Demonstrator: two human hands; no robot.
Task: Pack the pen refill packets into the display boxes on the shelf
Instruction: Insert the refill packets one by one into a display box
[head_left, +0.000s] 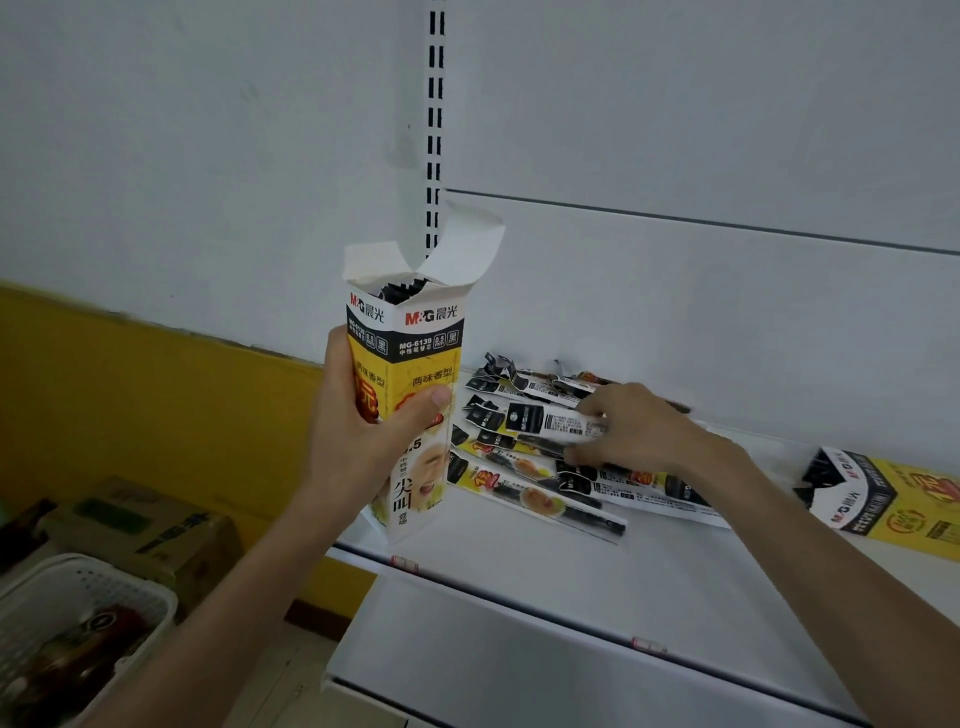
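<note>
Currently, the left hand (363, 441) grips the tall yellow, black and white cardboard display box (422, 358) upright, with its top flaps open, at the left end of the white metal shelf (597, 582). The right hand (649, 431) fingers (591, 410) and thumb pinch the topmost black-and-white plastic refill packet (545, 423) of the loose pile (524, 491), which lies on the shelf just beside the box.

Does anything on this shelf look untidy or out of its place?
Yes. The refill packets lie in a loose crisscross heap on the shelf, and a second box lies on its side at the right.

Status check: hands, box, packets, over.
Left hand grips open display box, upright. Right hand pinches packet atop the pile. Second box lies right, clear.
</note>
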